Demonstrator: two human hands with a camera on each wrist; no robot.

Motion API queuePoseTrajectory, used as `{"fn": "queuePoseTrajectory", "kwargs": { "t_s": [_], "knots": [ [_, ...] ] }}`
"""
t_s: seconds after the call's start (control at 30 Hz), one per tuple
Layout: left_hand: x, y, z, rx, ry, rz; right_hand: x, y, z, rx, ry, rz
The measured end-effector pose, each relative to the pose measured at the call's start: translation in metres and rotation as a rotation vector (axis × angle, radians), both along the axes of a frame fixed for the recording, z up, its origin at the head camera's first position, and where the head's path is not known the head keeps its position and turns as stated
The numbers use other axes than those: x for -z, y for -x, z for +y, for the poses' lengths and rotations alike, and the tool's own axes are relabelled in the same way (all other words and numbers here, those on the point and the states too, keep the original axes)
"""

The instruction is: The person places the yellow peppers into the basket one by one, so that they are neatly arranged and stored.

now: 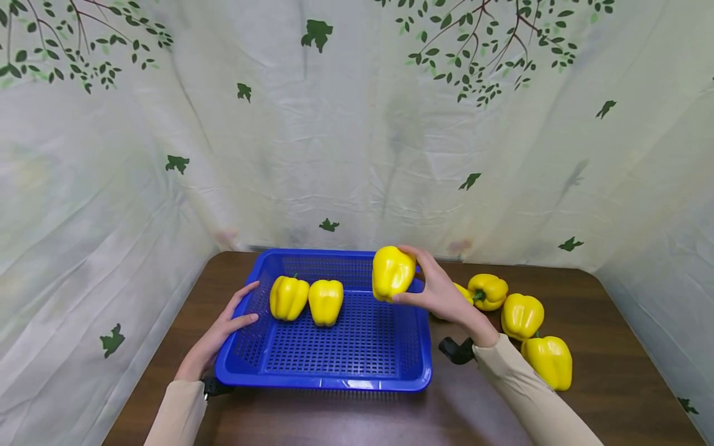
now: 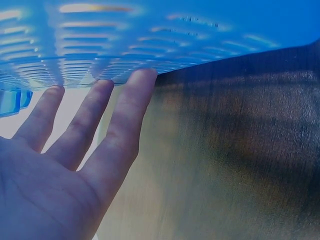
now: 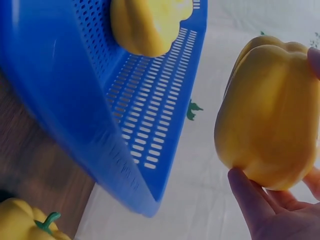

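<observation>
A blue perforated basket (image 1: 329,382) stands on the table with two yellow bell peppers (image 1: 288,298) (image 1: 326,301) side by side in its left half. My right hand (image 1: 440,291) holds another yellow pepper (image 1: 393,272) between thumb and fingers, above the basket's right end; the right wrist view shows this pepper (image 3: 272,115) beside the basket wall (image 3: 55,90). At the basket's left rim is my left hand (image 1: 223,325), thumb and a finger extended over the edge. In the left wrist view, that hand's fingers (image 2: 122,117) reach straight to the basket's perforated side (image 2: 200,35).
Several yellow peppers (image 1: 522,316) lie on the brown table (image 1: 619,365) right of the basket, one partly hidden behind my right hand. A pale curtain (image 1: 357,155) with leaf prints hangs behind the table and at both sides.
</observation>
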State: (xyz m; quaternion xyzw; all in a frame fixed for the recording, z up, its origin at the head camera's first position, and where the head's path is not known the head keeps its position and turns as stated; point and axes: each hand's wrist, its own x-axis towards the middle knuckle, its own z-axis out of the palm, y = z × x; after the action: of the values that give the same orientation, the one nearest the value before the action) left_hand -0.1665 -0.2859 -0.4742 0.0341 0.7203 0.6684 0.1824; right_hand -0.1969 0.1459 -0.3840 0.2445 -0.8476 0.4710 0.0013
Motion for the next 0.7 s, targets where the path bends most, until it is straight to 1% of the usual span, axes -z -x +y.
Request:
{"fn": "queuePoseTrajectory", "kwargs": {
  "t_s": [0.2,0.4,0.7],
  "knots": [
    [0.0,0.0,0.001,-0.001,-0.002,0.0,-0.001,0.003,-0.009,-0.02,-0.017,-0.002],
    [0.001,-0.001,0.0,-0.001,-0.012,-0.003,0.002,0.008,-0.021,-0.032,-0.035,-0.021],
    [0.0,-0.003,0.001,-0.001,0.0,0.002,0.007,0.017,-0.036,-0.074,0.013,-0.059]
  ]
}}
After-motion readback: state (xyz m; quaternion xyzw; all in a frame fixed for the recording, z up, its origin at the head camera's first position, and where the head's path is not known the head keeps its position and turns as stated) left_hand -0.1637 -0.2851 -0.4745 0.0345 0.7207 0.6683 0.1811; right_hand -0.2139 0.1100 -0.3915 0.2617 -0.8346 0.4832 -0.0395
